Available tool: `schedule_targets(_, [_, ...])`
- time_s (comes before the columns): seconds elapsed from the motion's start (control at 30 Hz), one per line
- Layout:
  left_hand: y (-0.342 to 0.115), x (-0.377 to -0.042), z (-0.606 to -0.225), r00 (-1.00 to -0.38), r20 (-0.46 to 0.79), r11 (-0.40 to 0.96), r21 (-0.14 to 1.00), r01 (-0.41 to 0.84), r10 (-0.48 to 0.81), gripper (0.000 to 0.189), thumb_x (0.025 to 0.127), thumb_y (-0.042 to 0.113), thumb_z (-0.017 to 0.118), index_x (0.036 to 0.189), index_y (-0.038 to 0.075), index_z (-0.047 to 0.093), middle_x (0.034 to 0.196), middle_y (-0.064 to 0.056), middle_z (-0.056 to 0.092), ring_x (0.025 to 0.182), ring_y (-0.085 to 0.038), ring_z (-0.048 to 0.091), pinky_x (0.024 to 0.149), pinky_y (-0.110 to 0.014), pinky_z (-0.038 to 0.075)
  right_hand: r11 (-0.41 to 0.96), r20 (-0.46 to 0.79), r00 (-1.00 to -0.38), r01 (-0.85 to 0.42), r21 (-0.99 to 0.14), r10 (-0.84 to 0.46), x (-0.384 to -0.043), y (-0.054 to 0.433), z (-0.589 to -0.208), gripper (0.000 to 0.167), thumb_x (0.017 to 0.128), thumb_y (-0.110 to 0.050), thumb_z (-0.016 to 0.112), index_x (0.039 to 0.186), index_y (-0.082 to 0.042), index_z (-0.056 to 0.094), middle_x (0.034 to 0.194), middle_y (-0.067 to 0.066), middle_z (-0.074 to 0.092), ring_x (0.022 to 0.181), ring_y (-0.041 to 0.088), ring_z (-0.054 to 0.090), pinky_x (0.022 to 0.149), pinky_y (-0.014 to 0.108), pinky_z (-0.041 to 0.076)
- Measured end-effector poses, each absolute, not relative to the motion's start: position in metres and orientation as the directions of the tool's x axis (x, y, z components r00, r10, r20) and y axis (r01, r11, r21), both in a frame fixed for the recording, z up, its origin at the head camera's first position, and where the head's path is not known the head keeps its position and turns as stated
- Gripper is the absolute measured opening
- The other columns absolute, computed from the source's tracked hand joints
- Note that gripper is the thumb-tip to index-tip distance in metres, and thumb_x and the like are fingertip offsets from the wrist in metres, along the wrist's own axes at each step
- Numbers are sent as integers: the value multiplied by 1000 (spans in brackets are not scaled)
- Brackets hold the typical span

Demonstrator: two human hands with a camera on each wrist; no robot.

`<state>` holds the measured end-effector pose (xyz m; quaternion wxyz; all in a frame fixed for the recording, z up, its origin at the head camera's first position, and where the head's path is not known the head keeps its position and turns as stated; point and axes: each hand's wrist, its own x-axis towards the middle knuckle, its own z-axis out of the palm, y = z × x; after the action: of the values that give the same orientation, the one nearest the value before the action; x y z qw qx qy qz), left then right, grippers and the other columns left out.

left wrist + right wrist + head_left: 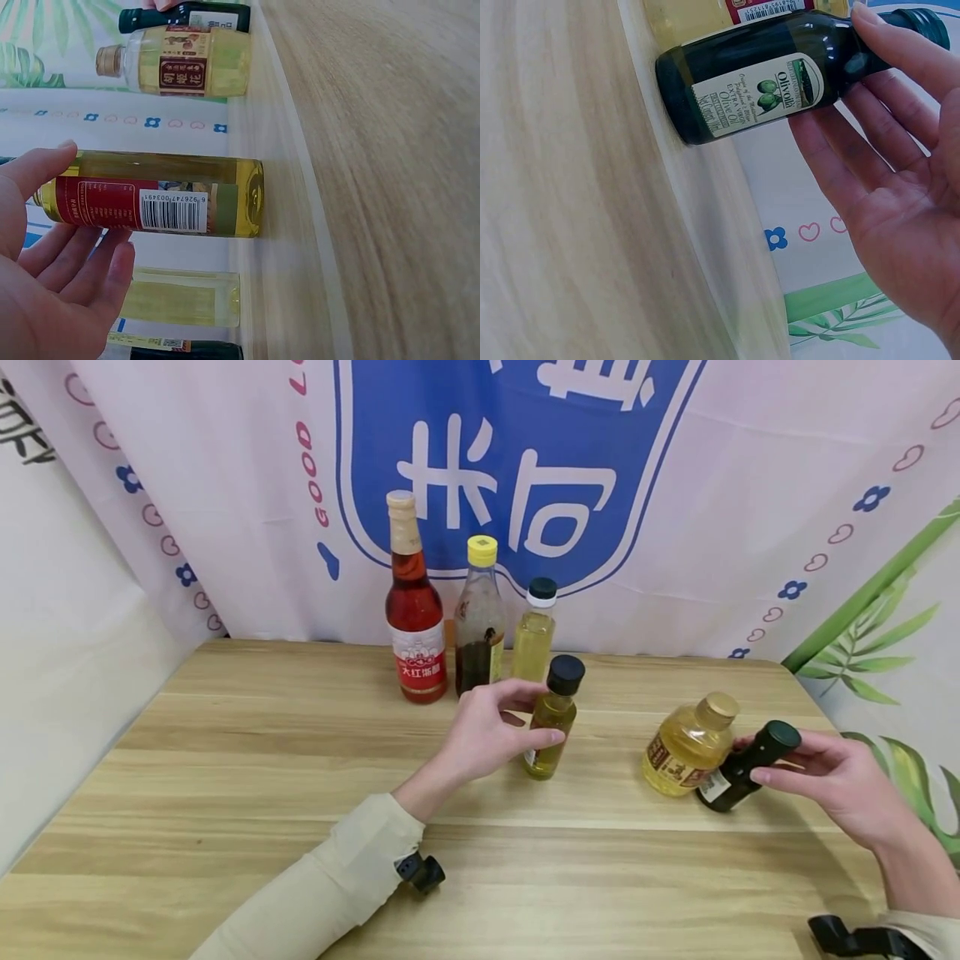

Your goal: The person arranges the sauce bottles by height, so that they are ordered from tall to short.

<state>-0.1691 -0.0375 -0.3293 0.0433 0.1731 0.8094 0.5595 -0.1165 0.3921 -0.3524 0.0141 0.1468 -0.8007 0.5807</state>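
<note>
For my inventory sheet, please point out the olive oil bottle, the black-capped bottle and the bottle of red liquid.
Olive oil bottle (767, 88), right wrist view: on its label.
Black-capped bottle (161, 202), left wrist view: on its barcode.
Bottle of red liquid (415, 604), head view: on glass above its label.

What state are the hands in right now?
Left hand: holding the black-capped oil bottle.
Right hand: holding the dark olive oil bottle by its neck.

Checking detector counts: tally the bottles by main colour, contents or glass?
Red: 1, tan-capped bottle
Dark brown: 1, yellow-capped bottle
Yellow: 3, white-collared bottle, black-capped bottle, round bottle
Dark green: 1, olive oil bottle
Total: 6
</note>
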Motion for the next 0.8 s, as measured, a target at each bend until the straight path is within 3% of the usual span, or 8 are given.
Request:
schedule_targets(0.4, [-31, -170, -329, -947, 172, 320, 912, 257, 271, 51, 83, 24, 93, 130, 12, 74, 122, -5, 79, 107, -19, 74, 90, -32, 63, 296, 179, -961, -237, -925, -210, -117, 393, -349, 46, 88, 22, 69, 132, 8, 68, 122, -6, 81, 107, 5, 77, 86, 17, 61])
schedule_targets(0.8, [-8, -175, -322, -966, 190, 355, 903, 243, 178, 52, 86, 27, 91, 133, 16, 73, 124, -3, 79, 111, -19, 73, 91, -35, 61, 313, 161, -962, -226, -922, -222, -117, 392, -350, 47, 90, 19, 70, 135, 7, 67, 124, -7, 80, 110, 4, 76, 88, 16, 61])
